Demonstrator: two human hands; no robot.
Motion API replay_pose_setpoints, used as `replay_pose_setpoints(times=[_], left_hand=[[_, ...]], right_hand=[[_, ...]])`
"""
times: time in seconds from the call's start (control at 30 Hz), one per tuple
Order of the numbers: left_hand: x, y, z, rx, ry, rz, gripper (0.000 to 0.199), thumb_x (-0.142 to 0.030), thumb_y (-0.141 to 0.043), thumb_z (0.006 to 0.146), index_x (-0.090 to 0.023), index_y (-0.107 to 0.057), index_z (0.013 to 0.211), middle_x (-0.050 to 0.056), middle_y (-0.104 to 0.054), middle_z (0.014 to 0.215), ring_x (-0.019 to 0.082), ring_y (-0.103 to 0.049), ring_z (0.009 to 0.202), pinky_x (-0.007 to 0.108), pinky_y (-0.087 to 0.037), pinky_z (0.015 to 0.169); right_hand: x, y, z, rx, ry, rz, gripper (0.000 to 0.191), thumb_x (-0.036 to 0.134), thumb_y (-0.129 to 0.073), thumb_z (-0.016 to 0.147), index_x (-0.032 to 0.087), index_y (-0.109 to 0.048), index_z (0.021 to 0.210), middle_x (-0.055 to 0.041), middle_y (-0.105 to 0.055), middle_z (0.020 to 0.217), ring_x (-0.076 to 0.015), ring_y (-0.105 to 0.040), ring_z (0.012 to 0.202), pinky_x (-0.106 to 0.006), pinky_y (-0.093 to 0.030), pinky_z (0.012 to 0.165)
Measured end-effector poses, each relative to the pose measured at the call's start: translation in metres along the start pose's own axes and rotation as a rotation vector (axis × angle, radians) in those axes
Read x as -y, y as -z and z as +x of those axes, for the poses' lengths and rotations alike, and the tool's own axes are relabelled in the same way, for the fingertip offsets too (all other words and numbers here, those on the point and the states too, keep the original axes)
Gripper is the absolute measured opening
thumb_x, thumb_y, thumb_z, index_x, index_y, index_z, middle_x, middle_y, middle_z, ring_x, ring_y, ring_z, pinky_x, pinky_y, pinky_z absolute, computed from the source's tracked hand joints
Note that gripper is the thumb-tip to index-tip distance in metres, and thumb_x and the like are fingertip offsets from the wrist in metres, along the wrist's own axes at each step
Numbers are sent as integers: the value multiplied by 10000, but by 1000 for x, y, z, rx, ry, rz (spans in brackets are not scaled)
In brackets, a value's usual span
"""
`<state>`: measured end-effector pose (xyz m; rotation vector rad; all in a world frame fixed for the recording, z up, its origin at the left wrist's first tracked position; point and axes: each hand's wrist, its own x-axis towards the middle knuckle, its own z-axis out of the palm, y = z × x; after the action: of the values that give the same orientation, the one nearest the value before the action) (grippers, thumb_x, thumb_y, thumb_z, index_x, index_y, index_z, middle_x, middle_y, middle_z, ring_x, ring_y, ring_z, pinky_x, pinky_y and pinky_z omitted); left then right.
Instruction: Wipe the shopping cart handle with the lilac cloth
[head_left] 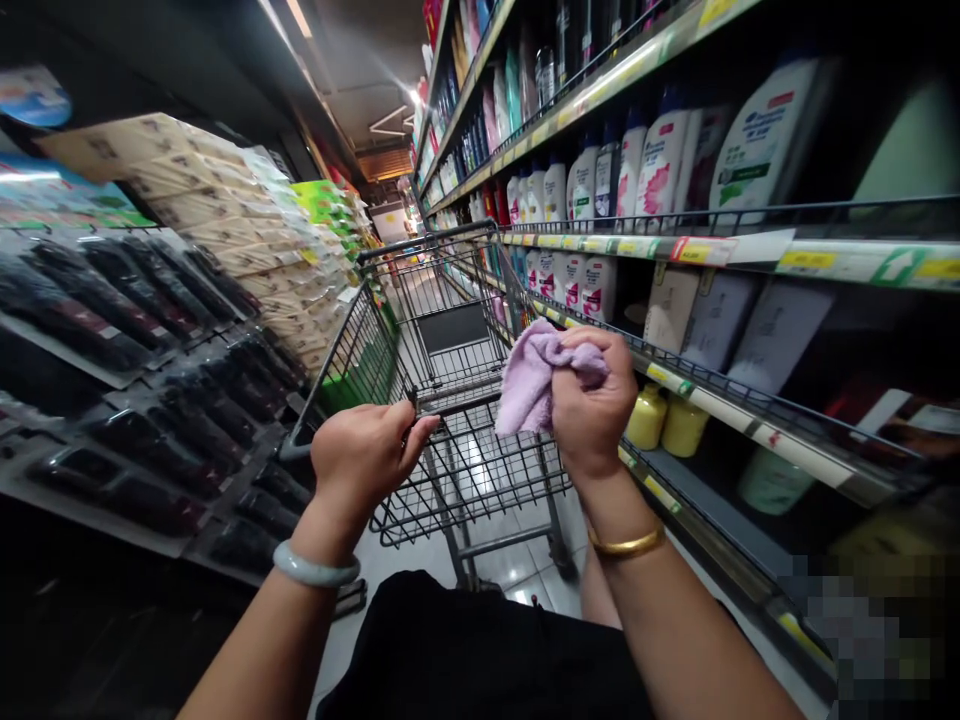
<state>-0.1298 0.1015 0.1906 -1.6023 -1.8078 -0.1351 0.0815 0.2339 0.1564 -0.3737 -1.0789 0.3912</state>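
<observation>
My right hand is closed around a bunched light purple cloth, part of which hangs loose to the left of my fist. A gold bangle circles that wrist. Fingers curled, my left hand is held at the near left side of a dark wire shopping cart; what it grips, if anything, is hidden. On the left wrist is a pale bangle. Between and beyond both hands stands the cart, with a dark grey panel inside its basket.
Shelves of white shampoo bottles line the right side, their price rail close to my right arm. Yellow jars sit lower. Dark packaged goods hang at left, before stacked beige packages. The tiled aisle runs ahead.
</observation>
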Motion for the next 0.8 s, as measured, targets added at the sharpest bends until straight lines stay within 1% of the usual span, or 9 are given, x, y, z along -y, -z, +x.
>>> replay_pose_setpoints(times=[0.1,0.2,0.37,0.47,0.53,0.6,0.67,0.73,0.8], left_hand=[[0,-1,2,1,-12,-16,593,-628,-364,1042,-219,-576,669,82,-653,653,221,-604,654,350,-145,598],[4,-4,2,12,-23,-34,585,-617,-357,1045,-223,-546,657,81,-650,653,225,-598,661,352,-152,601],[24,-12,1,-18,-2,-39,569,-643,-353,1026,-239,-498,652,89,-632,651,245,-602,683,365,-206,612],[26,-6,3,-104,-15,-153,535,-663,-361,1011,-244,-573,754,89,-666,702,269,-629,738,375,-358,705],[11,4,5,-192,-15,-250,494,-639,-384,1017,-232,-635,891,101,-731,834,288,-669,867,412,-432,893],[-15,15,10,-257,19,-317,443,-594,-412,1034,-227,-657,1011,111,-766,986,289,-680,997,431,-425,1016],[-46,21,15,-287,-6,-389,482,-609,-378,1047,-222,-662,1092,114,-769,1071,284,-674,1043,425,-426,1026],[-72,19,21,-281,-12,-418,519,-603,-345,1068,-204,-653,1189,119,-764,1142,283,-663,1085,421,-417,1021],[-87,12,26,-246,-24,-370,520,-604,-369,1069,-189,-667,1161,111,-762,1059,282,-653,985,414,-417,914]], right_hand=[[-9,3,5,-81,-95,68,153,116,-579,830,245,-576,914,17,-641,923,-135,-653,901,-323,-557,945],[-30,8,6,-140,-233,92,135,156,-629,779,227,-576,881,27,-629,900,-115,-628,853,-276,-533,885],[-73,7,-12,-85,-644,129,231,325,-736,748,217,-561,853,52,-586,804,-106,-539,708,-240,-468,691],[-74,-2,-22,-47,-678,118,180,290,-692,752,220,-563,856,36,-619,836,-124,-579,769,-248,-485,746],[-64,-8,-25,-22,-619,129,141,225,-613,755,225,-576,891,25,-645,884,-130,-603,804,-248,-494,773],[-56,-11,-26,9,-544,137,189,173,-550,747,231,-582,924,23,-655,910,-130,-609,808,-242,-493,770],[-56,-12,-29,81,-458,85,213,142,-526,745,231,-588,929,12,-664,921,-136,-609,819,-247,-492,782],[-64,-10,-34,190,-384,-57,189,130,-527,759,227,-600,903,-17,-673,933,-160,-608,846,-274,-494,811],[-70,-9,-40,292,-365,-204,170,116,-534,761,225,-613,864,-43,-679,932,-191,-605,875,-309,-495,835]])
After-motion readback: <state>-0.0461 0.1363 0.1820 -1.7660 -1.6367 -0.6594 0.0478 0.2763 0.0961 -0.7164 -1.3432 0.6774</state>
